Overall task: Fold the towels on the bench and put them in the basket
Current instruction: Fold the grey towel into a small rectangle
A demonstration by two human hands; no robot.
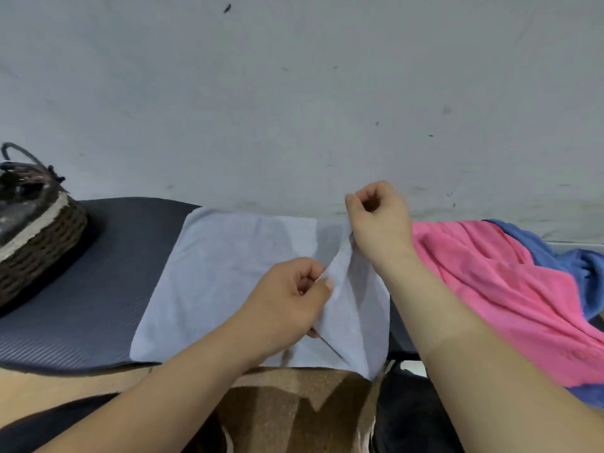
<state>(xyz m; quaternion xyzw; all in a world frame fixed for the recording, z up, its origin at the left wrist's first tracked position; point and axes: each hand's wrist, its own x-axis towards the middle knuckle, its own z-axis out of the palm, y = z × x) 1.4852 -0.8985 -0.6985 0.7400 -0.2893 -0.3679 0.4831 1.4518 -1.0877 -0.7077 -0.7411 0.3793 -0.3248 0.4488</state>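
Pale grey-blue cloth, the towel point(228, 273), lies on the dark ribbed bench point(81, 305). Its left part is flat and its right part is pulled up into a ridge that hides the bench under it. The near corner of that raised part hangs past the bench edge.

Left of the towel and apart from it stands the wicker basket point(42, 237), cut off by the frame edge. Its inside is dark and blurred, and I cannot make out what it holds. A thin handle point(19, 152) arcs over it.

Right of the towel sits a crumpled pink towel point(490, 282). It covers most of a blue towel point(562, 256), of which only the far and right-hand parts show, and both run out of frame.

Just below the towel's near edge is brown fabric point(294, 403), too partial to identify.

The left hand point(287, 299) is curled, with thumb and forefinger pinching the ridge at its near-middle. The other fingers are folded under and out of sight.

The right hand point(379, 220) is raised above the towel's far edge, its fingers curled into a loose fist, and it holds the far end of the same ridge. The cloth runs up behind the heel of the hand, so the exact grip is hidden.

Both forearms are bare. Behind the towel rises a scuffed grey wall point(294, 93).
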